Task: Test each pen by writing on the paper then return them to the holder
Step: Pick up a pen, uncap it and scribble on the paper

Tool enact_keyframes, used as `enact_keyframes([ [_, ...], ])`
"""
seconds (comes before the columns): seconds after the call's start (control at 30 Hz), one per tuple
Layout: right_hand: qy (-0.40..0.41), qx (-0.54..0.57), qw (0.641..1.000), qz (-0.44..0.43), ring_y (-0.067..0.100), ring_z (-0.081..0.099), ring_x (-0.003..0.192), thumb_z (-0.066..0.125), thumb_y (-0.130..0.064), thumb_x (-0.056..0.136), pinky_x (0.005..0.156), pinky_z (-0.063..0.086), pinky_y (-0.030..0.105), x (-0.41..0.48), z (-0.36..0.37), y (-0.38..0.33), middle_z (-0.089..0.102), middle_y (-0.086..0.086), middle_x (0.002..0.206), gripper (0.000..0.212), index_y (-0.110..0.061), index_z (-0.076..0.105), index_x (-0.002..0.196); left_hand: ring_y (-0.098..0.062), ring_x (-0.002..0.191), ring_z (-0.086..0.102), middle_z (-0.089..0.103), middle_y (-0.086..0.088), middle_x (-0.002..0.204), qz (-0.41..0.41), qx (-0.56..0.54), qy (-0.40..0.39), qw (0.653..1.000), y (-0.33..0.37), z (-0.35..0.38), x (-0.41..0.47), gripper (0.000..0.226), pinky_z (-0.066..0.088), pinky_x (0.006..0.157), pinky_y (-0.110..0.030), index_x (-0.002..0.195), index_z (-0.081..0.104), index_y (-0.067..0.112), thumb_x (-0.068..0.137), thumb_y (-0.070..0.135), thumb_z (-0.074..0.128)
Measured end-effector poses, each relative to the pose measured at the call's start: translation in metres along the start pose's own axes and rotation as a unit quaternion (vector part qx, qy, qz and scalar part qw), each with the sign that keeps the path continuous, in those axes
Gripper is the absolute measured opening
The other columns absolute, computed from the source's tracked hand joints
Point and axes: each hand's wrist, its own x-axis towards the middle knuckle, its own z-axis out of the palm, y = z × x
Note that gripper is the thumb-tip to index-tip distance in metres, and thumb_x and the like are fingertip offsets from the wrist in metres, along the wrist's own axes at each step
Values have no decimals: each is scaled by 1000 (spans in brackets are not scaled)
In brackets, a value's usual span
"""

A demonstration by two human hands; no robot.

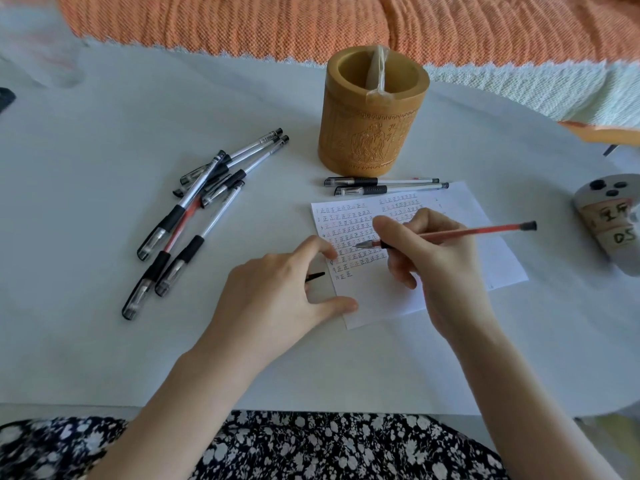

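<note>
Left hand (277,289) spread, pinning paper (450,271); right hand (433,258) gripping red pen (460,233).

A home room, by the look of it
White desk (104,109) beside an orange woven blanket (346,22); carved bamboo holder (370,133)

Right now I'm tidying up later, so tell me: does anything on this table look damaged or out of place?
The bamboo pen holder has clear tape over its rim, apparently patching a crack. It stands empty, while capped pens lie in a crossed heap to its left and two more pens beside the paper.
</note>
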Motion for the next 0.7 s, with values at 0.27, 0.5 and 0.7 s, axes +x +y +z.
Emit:
enact_keyframes([
  [0.27,19,-80,996,-41,4,45,38,75,-23,78,44,33,10,-2,10,3,55,0,44,32,-5,57,60,-10,84,66,63,11,85,-8,12,-7,1000,1,1,0,57,50,75,-34,109,44,43,64,73,58],
  [0.5,88,-163,979,-80,7,35,43,72,-22,79,47,30,20,-1,19,19,44,0,43,45,-7,43,48,-10,83,67,66,9,90,-18,18,-15,1000,1,2,1,57,52,76,-34,108,42,45,63,75,58],
  [0.7,97,-180,974,-102,8,28,46,63,-9,81,46,25,21,-2,20,22,33,5,47,41,2,37,51,-9,85,66,65,11,94,-24,20,-26,999,1,1,2,56,51,77,-33,108,41,45,63,74,58],
])
